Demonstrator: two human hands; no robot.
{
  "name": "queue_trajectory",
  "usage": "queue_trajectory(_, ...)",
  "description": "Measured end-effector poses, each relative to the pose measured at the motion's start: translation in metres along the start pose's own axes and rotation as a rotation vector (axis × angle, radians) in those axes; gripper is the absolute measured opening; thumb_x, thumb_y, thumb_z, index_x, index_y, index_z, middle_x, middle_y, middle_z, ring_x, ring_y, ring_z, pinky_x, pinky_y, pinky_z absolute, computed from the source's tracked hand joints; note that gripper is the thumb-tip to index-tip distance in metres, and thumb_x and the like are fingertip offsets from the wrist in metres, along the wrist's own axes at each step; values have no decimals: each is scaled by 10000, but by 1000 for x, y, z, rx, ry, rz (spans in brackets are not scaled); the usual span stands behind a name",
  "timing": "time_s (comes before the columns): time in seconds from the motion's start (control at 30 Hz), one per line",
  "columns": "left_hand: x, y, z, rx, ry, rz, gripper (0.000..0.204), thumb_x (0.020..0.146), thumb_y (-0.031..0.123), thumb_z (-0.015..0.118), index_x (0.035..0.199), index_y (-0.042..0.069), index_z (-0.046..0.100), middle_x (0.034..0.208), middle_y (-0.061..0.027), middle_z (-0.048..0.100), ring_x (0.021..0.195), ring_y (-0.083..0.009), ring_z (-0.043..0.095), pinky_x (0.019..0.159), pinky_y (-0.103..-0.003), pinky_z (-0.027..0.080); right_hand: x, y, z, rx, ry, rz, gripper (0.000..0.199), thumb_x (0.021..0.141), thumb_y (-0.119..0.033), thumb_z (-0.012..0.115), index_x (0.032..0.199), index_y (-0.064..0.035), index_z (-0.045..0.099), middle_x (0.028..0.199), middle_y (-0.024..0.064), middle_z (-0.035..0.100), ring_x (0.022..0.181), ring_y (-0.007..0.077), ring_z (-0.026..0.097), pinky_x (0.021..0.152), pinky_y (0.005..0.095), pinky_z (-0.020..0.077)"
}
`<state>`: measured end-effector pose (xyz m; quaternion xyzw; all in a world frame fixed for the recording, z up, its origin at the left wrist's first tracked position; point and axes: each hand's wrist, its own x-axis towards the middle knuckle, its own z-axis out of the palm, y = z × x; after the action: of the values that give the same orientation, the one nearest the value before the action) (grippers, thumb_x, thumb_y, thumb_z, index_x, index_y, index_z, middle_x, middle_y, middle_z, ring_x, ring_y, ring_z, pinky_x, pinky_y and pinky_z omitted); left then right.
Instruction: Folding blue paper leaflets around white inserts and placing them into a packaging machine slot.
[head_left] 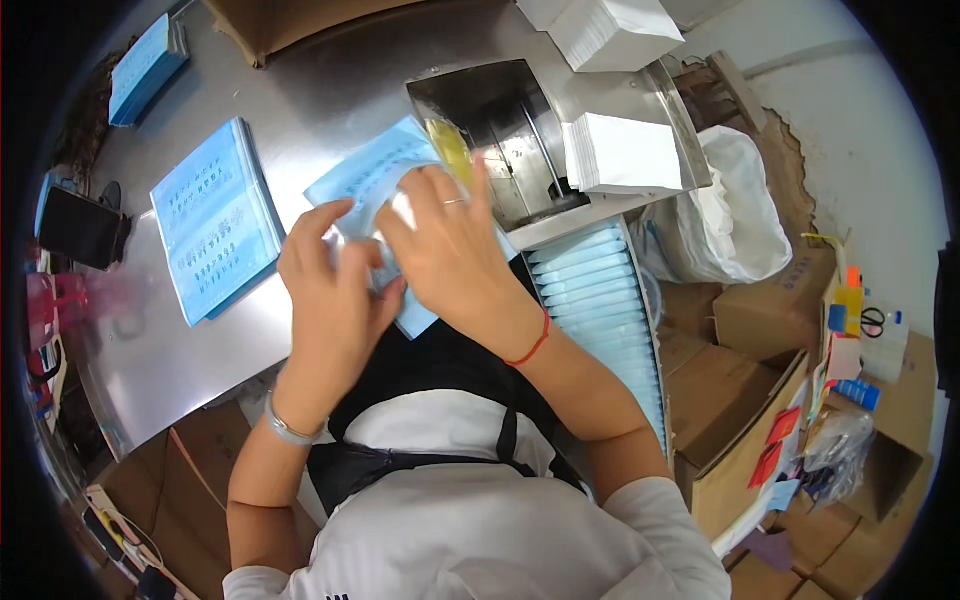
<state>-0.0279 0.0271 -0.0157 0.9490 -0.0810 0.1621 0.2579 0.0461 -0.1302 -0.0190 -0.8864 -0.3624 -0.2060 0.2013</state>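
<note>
Under both of my hands, at the table's front edge, lies a blue printed packet [385, 160] that looks like thin plastic. My left hand [330, 290] is closed at its near left side, fingers curled and thumb bent in at the packet's edge. Across the middle of the packet reaches my right hand [445, 250], a ring on one finger, its fingers bent down and gripping; the fingertips are partly blurred. A small whitish patch shows between the hands, too smeared to name. To the left rests a stack of blue printed packets [215, 220].
Behind my right hand a dark metal tray [490, 130] is set at the steel table [300, 85]. White folded stacks [620, 155] stand beside it. Below, a long box [600, 310] holds a row of blue packets. Right are a white-lined bin [740, 210] and cardboard boxes [725, 390].
</note>
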Motion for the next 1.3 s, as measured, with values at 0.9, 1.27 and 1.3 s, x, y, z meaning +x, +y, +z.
queue_trajectory(0.9, 46, 12, -3, -287, -362, -23, 673, 713, -80, 734, 1336, 133, 597, 1453, -164, 427, 848, -272, 666, 761, -369, 570, -10, 22, -25, -34, -63, -59, 195, 841, -69, 583, 997, -59, 700, 1019, 192, 674, 918, 338, 673, 860, 492, 529)
queue_trajectory(1.27, -12, -108, -76, 459, 162, -133, 291, 916, 184, 675, 1133, 29, 560, 1113, -172, 586, 974, -340, 564, 828, -434, 454, -9, 62, -47, -180, 213, 327, 137, 869, -79, 638, 976, -22, 702, 846, 129, 643, 819, 322, 609, 749, 417, 499)
queue_trajectory(1.3, -17, -113, -80, 460, 160, -126, 291, 916, 184, 675, 1133, 29, 560, 1113, -172, 586, 974, -340, 564, 828, -434, 454, -14, 62, -55, -307, 348, 363, 130, 852, -68, 655, 964, -6, 682, 874, 123, 611, 874, 303, 583, 791, 400, 490)
